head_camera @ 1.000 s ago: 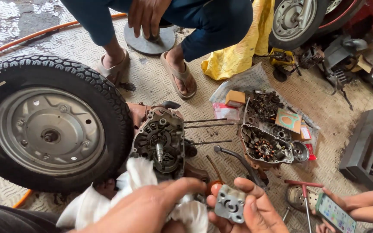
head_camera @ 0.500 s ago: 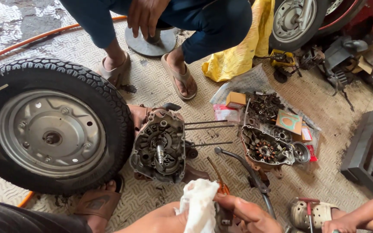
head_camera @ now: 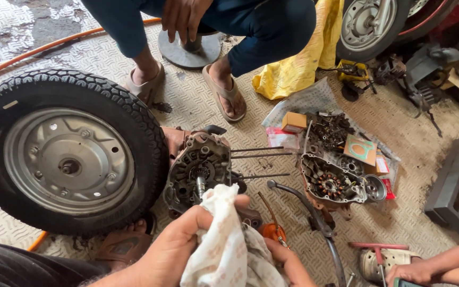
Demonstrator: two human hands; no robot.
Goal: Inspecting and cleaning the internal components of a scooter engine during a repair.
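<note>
Both hands clench a soft, light rag (head_camera: 229, 250) low in view, just in front of the engine case (head_camera: 197, 172): left hand (head_camera: 179, 247) bunching its top, right hand (head_camera: 288, 263) gripping underneath. Limp cloth; grab anywhere.

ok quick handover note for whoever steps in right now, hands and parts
Left hand: grips the white patterned rag from the left.
Right hand: under the rag's right side; whatever it holds is hidden.
Engine case: open on the floor beside the wheel, studs pointing right.
Stator cover: off, lying on the plastic sheet.
Done: cover removed. Left: wiping in hand, case open.
</note>
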